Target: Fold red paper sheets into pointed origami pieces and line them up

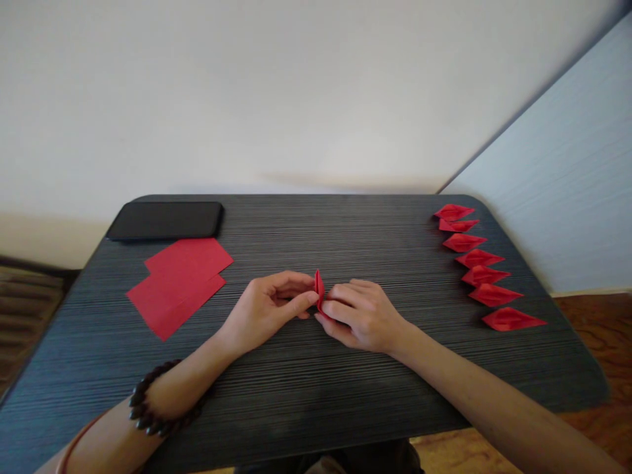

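A small folded piece of red paper [319,289] stands on edge at the middle of the dark striped table [306,388]. My left hand [266,309] pinches it from the left with thumb and fingers. From the right, my right hand [363,315] grips the same piece with curled fingers. Both hands rest low on the tabletop. A dark bead bracelet [148,405] circles my left wrist.
Flat red paper sheets [178,283] lie at the left, with a black phone [165,220] behind them. Several folded red pointed pieces [481,266] form a row along the right edge. A pale wall rises behind the table; wooden floor shows at the right.
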Demonstrator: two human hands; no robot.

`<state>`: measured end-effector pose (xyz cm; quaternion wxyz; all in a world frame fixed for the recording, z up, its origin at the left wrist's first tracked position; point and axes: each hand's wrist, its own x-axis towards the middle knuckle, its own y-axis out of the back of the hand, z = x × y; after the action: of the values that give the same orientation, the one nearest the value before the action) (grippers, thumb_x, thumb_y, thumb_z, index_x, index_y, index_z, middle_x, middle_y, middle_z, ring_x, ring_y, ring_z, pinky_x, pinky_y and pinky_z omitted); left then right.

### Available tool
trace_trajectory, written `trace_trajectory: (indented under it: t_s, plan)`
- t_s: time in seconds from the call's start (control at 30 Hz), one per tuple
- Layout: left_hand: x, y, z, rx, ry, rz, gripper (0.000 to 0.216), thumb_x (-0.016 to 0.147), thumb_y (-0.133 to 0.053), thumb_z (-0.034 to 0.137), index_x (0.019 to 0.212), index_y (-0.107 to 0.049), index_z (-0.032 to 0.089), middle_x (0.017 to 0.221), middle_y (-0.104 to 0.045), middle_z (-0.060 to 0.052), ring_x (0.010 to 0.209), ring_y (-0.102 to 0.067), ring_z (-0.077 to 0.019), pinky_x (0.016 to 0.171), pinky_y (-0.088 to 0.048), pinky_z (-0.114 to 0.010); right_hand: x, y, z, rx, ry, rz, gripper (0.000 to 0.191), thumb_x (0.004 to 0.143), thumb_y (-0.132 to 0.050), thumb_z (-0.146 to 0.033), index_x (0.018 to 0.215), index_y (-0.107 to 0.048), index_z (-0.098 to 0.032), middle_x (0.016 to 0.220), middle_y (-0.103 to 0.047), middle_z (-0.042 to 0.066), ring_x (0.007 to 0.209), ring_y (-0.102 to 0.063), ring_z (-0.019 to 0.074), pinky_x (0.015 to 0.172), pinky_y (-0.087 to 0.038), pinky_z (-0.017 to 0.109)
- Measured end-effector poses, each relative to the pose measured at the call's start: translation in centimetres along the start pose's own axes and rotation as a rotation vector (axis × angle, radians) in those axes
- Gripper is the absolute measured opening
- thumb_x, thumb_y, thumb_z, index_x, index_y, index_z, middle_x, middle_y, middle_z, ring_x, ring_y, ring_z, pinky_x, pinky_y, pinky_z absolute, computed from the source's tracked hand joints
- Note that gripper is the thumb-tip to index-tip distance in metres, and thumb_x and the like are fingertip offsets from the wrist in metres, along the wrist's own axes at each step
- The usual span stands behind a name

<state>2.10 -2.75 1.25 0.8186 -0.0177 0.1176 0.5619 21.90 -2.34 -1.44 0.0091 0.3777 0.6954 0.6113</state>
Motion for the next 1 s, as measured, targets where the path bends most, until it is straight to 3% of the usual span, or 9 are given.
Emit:
trace_trajectory:
  t_s: [0.2,0.47,0.6,0.77,0.87,1.0]
  plan:
    - [0.0,0.0,0.0,-0.011,-0.017,0.001,0.024,0.080,-0.065,0.028,0.100,-0.066,0.014,0.094,-0.071,-0.005,0.076,-0.067,-0.0141,0.065,-0.058,-0.024,0.5,0.6,0.1,0.196,-0.151,-0.048,0.037,0.086,-0.049,-0.052,0.080,-0.059,-0.017,0.075,-0.059,0.003,0.064,-0.049,0.0135,0.063,-0.035,0.028]
    - [-0.1,0.0,-0.4,0.049,-0.042,0.029,0.027,0.082,-0.063,0.031,0.102,-0.064,0.013,0.093,-0.071,-0.007,0.072,-0.066,-0.0140,0.066,-0.058,-0.026,0.7,0.7,0.2,0.325,-0.328,-0.081,0.021,0.087,-0.051,-0.032,0.073,-0.057,-0.017,0.063,-0.057,-0.002,0.057,-0.046,0.0102,0.063,-0.034,0.026]
    - [-0.4,-0.4,-0.7,0.265,-0.101,0.116,0.024,0.082,-0.060,0.029,0.102,-0.063,0.016,0.092,-0.070,-0.006,0.074,-0.067,-0.0154,0.062,-0.057,-0.024,0.6,0.4,0.3,0.305,-0.381,-0.066,0.020,0.086,-0.051,-0.026,0.069,-0.056,-0.018,0.058,-0.056,-0.003,0.053,-0.044,0.0096,0.061,-0.033,0.025]
    - [-0.6,-0.9,-0.6,0.629,-0.223,0.236,0.019,0.081,-0.055,0.023,0.099,-0.059,0.017,0.079,-0.066,0.000,0.062,-0.062,-0.0106,0.055,-0.050,-0.020,0.4,0.0,0.2,0.212,-0.304,-0.013,0.020,0.086,-0.050,-0.024,0.070,-0.058,-0.017,0.059,-0.058,-0.002,0.053,-0.046,0.0096,0.059,-0.033,0.024]
    - [-0.5,-1.2,-0.4,0.851,-0.190,0.203,0.007,0.082,-0.051,0.022,0.084,-0.056,0.018,0.063,-0.060,0.003,0.050,-0.053,-0.0093,0.051,-0.040,-0.021,0.4,-0.3,0.0,0.100,-0.217,0.015,0.020,0.085,-0.049,-0.021,0.068,-0.058,-0.017,0.059,-0.058,-0.001,0.052,-0.046,0.0102,0.057,-0.032,0.025]
    - [-0.4,-1.3,-0.5,1.012,-0.154,0.170,0.018,0.082,-0.048,0.024,0.065,-0.049,0.018,0.054,-0.055,0.003,0.046,-0.048,-0.0102,0.050,-0.030,-0.024,0.4,-0.6,-0.3,0.042,-0.137,0.025,0.020,0.084,-0.048,-0.019,0.067,-0.059,-0.017,0.059,-0.059,-0.001,0.053,-0.048,0.0107,0.057,-0.032,0.026]
